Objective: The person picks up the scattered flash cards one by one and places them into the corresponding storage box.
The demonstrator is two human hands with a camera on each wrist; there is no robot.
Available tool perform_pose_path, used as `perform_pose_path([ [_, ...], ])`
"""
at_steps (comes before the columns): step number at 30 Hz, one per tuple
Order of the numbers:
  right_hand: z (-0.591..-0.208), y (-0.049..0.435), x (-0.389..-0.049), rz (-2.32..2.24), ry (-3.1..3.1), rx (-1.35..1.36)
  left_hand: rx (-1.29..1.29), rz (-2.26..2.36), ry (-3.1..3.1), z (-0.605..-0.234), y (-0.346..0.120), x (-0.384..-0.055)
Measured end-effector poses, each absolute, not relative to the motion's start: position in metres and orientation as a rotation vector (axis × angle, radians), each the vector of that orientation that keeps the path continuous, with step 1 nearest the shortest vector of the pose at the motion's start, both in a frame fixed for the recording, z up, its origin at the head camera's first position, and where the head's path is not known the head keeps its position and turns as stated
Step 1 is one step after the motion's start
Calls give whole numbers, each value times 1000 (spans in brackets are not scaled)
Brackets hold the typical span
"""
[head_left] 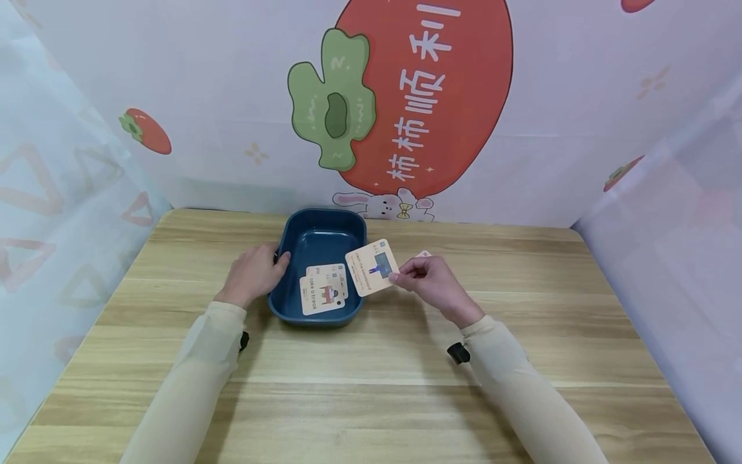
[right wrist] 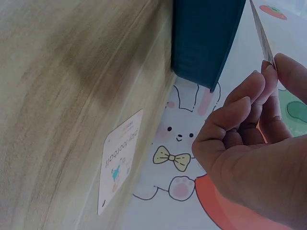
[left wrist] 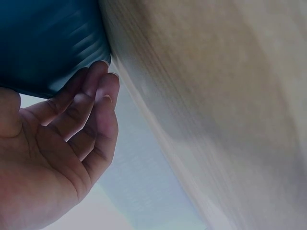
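Note:
My left hand holds the left wall of a dark blue tray, thumb over the rim and fingers curled against the outside. Inside the tray, toward its near end, several picture cards overlap; the top one reads "take a break". Between thumb and fingertips my right hand pinches another picture card, raised over the tray's right rim. From the right wrist view this held card shows edge-on, above the table. A "play football" card lies on the table beneath the right hand, mostly hidden by it in the head view.
The wooden table runs back to a printed cloth with a large red persimmon and a rabbit. Similar patterned cloth hangs at the left and right sides. The tray stands near the table's back edge.

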State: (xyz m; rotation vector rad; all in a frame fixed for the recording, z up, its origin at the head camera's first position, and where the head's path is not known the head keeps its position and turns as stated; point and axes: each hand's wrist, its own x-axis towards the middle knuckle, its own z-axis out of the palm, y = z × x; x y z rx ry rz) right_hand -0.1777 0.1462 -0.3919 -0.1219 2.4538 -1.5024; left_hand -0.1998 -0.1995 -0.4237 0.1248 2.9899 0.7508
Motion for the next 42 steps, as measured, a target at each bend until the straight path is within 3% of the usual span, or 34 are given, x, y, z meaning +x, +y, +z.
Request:
perform_pose_path([
  [18, -413, 130, -180, -1427, 2399, -167, 120, 754, 2991, -424, -198, -200],
  [42, -411, 106, -185, -1355, 2361, -266, 116, 749, 2992, -425, -198, -201],
])
